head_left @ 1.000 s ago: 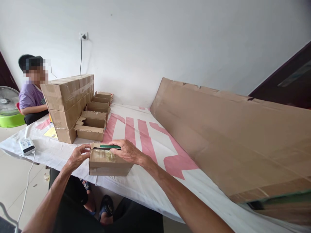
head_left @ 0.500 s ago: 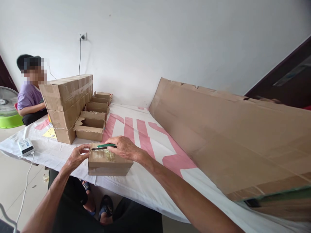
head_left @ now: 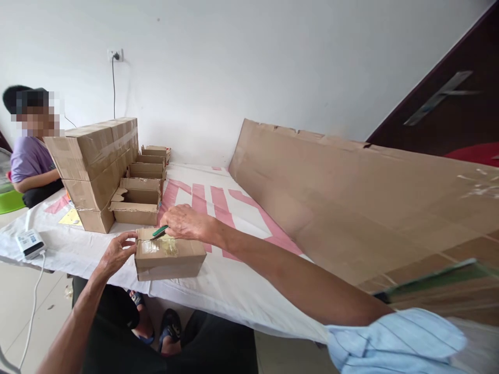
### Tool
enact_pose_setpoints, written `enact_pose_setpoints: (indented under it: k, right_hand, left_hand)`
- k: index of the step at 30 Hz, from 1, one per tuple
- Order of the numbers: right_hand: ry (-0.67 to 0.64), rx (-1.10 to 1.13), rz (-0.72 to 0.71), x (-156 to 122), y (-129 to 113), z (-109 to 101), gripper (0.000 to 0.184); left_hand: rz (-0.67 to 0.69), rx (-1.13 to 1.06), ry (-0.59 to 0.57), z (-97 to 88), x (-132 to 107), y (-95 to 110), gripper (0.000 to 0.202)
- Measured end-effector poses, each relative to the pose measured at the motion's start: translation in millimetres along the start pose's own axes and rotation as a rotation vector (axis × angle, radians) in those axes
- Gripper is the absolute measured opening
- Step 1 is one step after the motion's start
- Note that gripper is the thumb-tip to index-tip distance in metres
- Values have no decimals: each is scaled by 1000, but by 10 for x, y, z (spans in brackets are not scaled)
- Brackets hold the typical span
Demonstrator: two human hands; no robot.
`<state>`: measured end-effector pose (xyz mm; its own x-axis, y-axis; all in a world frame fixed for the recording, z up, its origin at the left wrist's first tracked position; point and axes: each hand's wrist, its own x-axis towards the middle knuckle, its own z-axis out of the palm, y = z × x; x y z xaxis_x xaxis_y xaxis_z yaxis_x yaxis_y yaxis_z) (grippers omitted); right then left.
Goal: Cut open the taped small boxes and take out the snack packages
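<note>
A small cardboard box (head_left: pixel 171 267) lies near the front edge of the cloth-covered table, clear and yellowish tape on its top. My left hand (head_left: pixel 118 253) grips the box's left end, fingers bent over its edge. In my right hand (head_left: pixel 185 221) is a green-handled utility knife (head_left: pixel 159 232), tilted down with its tip at the seam on the box's top. The right fingers are closed round the handle and hide its rear part.
Stacked taped boxes (head_left: pixel 99 156) stand at the left beside several open boxes (head_left: pixel 136 210). A large cardboard sheet (head_left: pixel 331 197) leans on the right. A white device with a cable (head_left: pixel 30 244) lies at the left edge. A person in a purple shirt (head_left: pixel 31 161) sits behind the stack.
My right hand has drawn the utility knife a little rightward along the box top, and the handle is now steeper. My left hand stays at the box's left end. The view has turned right.
</note>
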<state>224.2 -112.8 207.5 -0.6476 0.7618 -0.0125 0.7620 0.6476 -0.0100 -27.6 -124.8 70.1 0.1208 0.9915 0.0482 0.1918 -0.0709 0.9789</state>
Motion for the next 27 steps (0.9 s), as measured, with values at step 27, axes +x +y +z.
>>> enact_pose_setpoints:
  k: [27]
  right_hand:
    - [523, 209, 729, -1682, 1102, 2859, 32]
  left_hand:
    - [185, 161, -241, -203, 64, 110, 71]
